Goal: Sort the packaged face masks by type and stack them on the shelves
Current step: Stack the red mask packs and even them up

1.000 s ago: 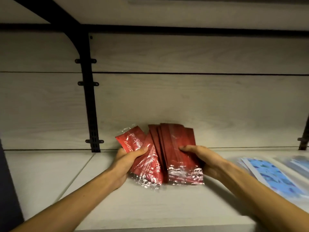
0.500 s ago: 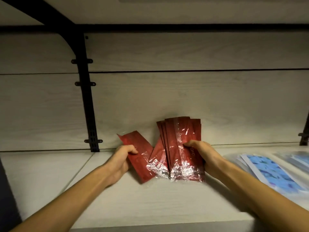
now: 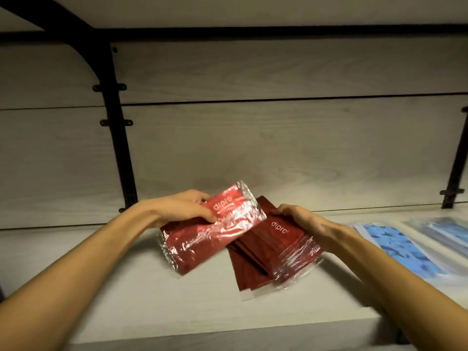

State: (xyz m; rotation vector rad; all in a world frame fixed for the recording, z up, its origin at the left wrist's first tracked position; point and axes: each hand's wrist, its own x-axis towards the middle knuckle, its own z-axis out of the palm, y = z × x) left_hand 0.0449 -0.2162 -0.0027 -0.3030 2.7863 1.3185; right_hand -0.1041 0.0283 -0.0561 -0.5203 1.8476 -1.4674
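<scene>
My left hand (image 3: 182,209) grips a bundle of red packaged masks (image 3: 207,229) in shiny clear wrap, lying tilted with its printed end up toward the back wall. My right hand (image 3: 301,221) holds a second fanned pile of red mask packets (image 3: 268,254) that rests on the pale wooden shelf (image 3: 126,287). The left bundle overlaps the upper left of the right pile. To the right on the same shelf lie blue patterned mask packets (image 3: 395,247) and a paler blue stack (image 3: 445,231).
A black metal bracket (image 3: 119,138) runs up the back panel at the left, and another upright (image 3: 455,171) stands at the far right. The shelf above (image 3: 253,11) closes the space overhead. The shelf's front edge (image 3: 228,335) is near the bottom.
The upright red packets have been laid down flat. My left hand took a bundle apart from the rest and swung it over the left of the pile; my right hand lowered its pile onto the shelf.
</scene>
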